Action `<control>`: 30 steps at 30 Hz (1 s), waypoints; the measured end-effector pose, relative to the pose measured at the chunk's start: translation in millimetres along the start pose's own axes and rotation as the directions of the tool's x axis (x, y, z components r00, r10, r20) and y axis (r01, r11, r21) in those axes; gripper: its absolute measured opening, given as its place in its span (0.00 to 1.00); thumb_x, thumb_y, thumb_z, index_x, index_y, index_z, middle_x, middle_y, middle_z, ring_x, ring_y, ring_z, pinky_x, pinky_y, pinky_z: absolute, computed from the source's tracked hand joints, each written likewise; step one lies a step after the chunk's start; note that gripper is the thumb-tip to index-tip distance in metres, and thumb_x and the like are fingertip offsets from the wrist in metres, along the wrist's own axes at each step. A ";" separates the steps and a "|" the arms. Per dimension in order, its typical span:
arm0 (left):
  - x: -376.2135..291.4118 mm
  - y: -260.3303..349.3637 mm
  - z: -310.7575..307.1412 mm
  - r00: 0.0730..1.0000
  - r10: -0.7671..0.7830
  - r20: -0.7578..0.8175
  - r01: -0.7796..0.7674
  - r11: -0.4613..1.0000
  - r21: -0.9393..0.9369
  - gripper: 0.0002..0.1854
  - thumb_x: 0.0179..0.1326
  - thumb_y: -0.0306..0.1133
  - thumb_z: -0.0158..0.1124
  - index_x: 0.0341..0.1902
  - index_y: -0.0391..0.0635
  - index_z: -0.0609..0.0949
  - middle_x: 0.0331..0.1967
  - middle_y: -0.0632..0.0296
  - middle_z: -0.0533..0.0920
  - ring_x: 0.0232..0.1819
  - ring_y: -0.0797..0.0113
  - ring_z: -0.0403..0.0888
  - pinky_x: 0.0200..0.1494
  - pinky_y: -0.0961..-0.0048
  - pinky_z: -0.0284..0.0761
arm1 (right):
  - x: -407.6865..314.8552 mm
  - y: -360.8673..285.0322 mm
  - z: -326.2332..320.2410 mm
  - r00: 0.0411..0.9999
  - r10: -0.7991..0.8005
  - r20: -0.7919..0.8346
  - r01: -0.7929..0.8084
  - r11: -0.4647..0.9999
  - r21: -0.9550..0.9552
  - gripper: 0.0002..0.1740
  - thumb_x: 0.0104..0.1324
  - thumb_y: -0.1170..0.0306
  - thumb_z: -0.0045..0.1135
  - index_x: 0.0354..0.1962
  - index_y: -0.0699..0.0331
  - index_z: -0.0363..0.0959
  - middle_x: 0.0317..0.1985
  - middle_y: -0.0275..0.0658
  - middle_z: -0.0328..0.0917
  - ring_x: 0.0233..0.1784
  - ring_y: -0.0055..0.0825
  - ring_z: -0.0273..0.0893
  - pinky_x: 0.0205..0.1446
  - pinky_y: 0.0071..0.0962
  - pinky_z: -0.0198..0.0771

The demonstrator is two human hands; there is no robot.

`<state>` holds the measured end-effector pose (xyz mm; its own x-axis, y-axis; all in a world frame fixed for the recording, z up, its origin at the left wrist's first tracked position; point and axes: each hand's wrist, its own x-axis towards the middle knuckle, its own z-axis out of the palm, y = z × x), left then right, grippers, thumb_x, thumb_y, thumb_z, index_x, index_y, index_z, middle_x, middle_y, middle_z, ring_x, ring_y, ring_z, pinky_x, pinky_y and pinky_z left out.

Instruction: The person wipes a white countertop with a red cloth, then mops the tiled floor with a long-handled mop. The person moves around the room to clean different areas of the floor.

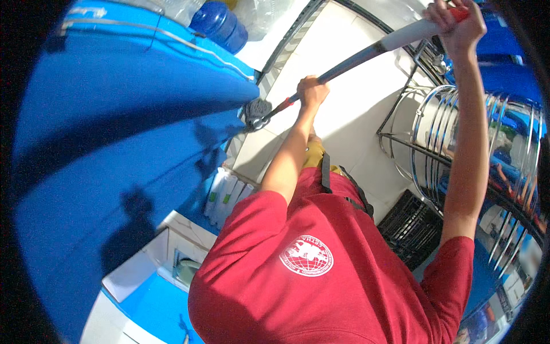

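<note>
My left hand [313, 92] is closed around the lower part of a long mop handle [352, 62]. Higher up, near its red end, my right hand [462, 26] grips the pale upper section of the same pole. The handle slants down to the left, with a red collar below my left hand. At its lower end, the dark grey mop head [258, 112] is beside the foot of a blue wall [150, 94], over the edge of the white tiled floor [339, 103].
A chrome wire rack [438, 129] stands on the right, above a black plastic crate [408, 228]. Several white cylinders [225, 193] stand by the blue wall. A blue water jug [219, 26] is at upper left. A white-edged ledge [142, 258] lies at lower left.
</note>
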<state>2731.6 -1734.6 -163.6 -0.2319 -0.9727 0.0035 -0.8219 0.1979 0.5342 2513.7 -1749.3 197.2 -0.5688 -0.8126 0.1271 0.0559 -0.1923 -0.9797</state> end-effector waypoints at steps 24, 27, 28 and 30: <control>-56.9 32.2 0.4 0.928 -0.029 0.372 0.116 0.970 -0.213 0.12 0.51 0.41 0.65 0.22 0.46 0.83 0.19 0.50 0.81 0.24 0.46 0.82 0.30 0.53 0.75 | -28.0 1.1 -85.0 0.935 0.232 0.267 -0.296 0.927 0.232 0.18 0.69 0.65 0.35 0.36 0.74 0.66 0.10 0.32 0.57 0.10 0.20 0.53 0.16 0.25 0.53; -13.1 108.3 16.0 0.844 0.143 0.518 0.072 0.925 -0.372 0.12 0.50 0.42 0.64 0.24 0.46 0.83 0.18 0.52 0.80 0.23 0.49 0.81 0.29 0.54 0.75 | 3.5 -43.1 -114.1 0.978 -0.080 0.194 0.025 0.962 0.272 0.19 0.70 0.62 0.36 0.39 0.72 0.65 0.09 0.30 0.56 0.10 0.19 0.51 0.17 0.24 0.53; 2.2 135.5 26.4 0.839 0.269 0.473 -0.087 0.924 -0.372 0.11 0.49 0.41 0.64 0.25 0.45 0.83 0.19 0.51 0.80 0.23 0.50 0.82 0.29 0.56 0.75 | 10.4 -59.6 -125.3 0.989 -0.107 0.101 0.082 0.970 0.228 0.20 0.71 0.61 0.36 0.42 0.73 0.65 0.10 0.29 0.55 0.10 0.19 0.51 0.18 0.24 0.54; 33.7 188.8 47.6 0.782 0.335 0.525 -0.209 0.935 -0.285 0.10 0.47 0.39 0.64 0.25 0.45 0.83 0.20 0.51 0.81 0.23 0.51 0.83 0.28 0.58 0.75 | 26.2 -83.8 -146.4 0.986 -0.150 -0.079 0.161 0.974 0.159 0.23 0.71 0.60 0.36 0.46 0.75 0.65 0.10 0.29 0.55 0.10 0.19 0.51 0.19 0.25 0.55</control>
<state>2543.9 -1724.3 -102.9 -0.7298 -0.6313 -0.2624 -0.5721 0.3538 0.7400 2374.0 -1673.9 260.0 -0.6340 -0.7285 0.2595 0.0932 -0.4051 -0.9095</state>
